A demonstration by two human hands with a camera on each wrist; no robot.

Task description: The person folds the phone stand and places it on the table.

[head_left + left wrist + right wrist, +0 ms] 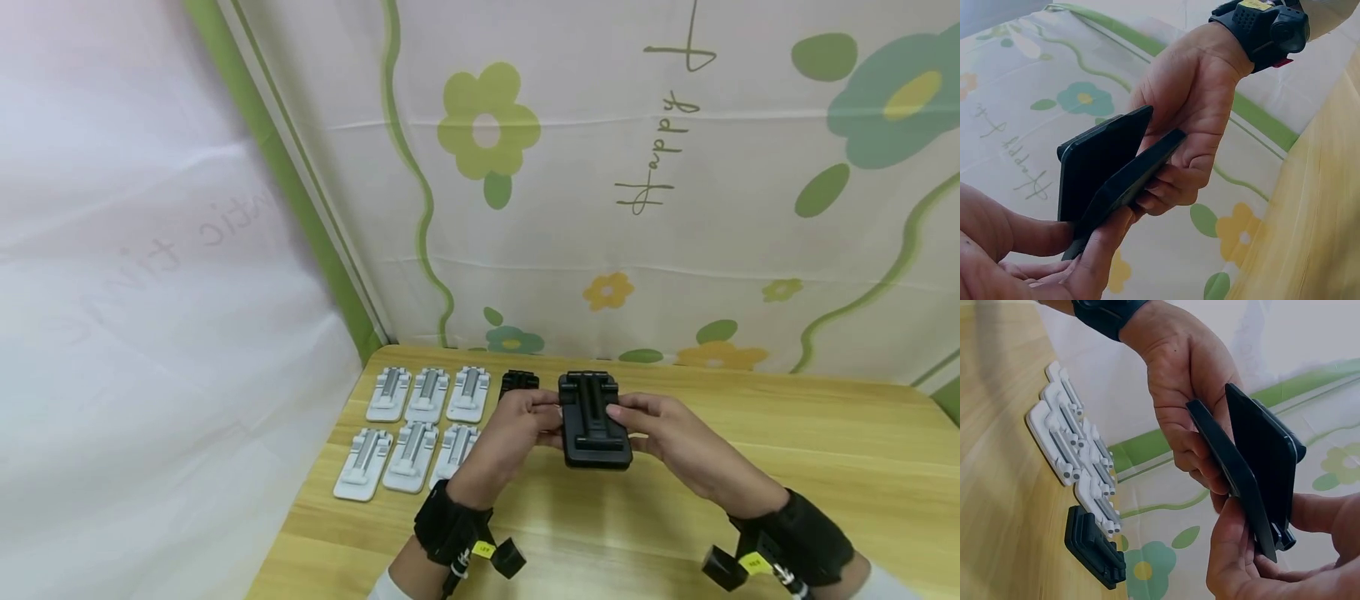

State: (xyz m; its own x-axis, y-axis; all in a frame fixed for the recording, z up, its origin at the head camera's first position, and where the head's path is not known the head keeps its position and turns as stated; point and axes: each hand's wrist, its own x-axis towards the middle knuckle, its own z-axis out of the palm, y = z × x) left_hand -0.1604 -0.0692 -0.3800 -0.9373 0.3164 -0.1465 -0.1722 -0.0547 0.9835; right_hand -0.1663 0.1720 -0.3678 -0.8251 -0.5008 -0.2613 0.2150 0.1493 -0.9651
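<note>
**Black stand held between both your hands**

The black folding stand [594, 419] is lifted just above the wooden table [787, 467], its long axis running away from you, its two plates hinged slightly apart. Your left hand [517, 425] grips its left edge and your right hand [667, 433] grips its right edge, fingers curled round it; both sit equally close. Just beyond your left hand lies a second black stand [519, 382], and further left six white stands [420, 425] in two rows.
</note>
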